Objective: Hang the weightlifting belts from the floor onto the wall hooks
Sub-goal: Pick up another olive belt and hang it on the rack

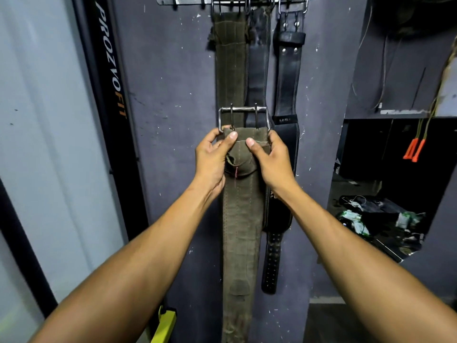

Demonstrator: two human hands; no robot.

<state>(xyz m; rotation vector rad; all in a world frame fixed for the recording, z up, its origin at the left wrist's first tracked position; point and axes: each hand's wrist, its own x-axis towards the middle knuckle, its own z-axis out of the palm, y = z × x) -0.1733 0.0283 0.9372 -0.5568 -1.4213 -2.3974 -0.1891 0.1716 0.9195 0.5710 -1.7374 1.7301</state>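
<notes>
Left hand [211,157] and right hand [272,159] both grip the top end of an olive canvas belt [241,219], thumbs pressed on its front just under its steel buckle [243,117]. Belt held upright, well below the hook rail [232,0], overlapping another olive belt [230,65] and a black leather belt [288,78] hung from that rail.

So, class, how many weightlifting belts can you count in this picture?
4. An olive belt gripped below its buckle by both hands, left and right; three hang from the hook rail: an olive one, a dark one and a black one. Others may be hidden.
</notes>
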